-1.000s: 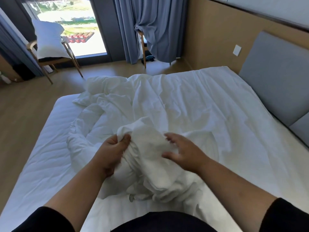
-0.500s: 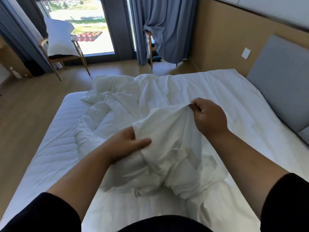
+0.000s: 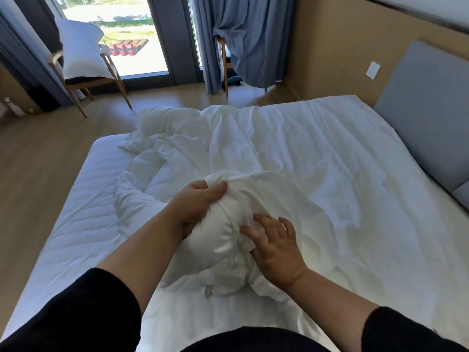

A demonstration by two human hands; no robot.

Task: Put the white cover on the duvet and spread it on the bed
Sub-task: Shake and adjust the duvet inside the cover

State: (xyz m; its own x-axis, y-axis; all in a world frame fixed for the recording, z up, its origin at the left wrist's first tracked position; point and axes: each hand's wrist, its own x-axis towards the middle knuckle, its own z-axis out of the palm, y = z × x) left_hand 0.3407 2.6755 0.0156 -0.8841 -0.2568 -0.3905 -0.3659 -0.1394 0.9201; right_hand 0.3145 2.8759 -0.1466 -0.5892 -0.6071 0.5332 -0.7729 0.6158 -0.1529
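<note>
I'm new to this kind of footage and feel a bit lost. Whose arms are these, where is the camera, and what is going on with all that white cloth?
There is no machine here: the arms belong to a person, filmed by a wide-angle camera worn on their head, looking forward and down. The left hand pinches a fold of the white cover between thumb and fingers. The right hand lies with spread fingers on a bunched white bundle; its grip holds nothing. Whether that bundle is duvet or cover I cannot tell. More crumpled white bedding covers the bed. Behind stand a wooden chair carrying a pillow, blue curtains and a grey headboard.
</note>
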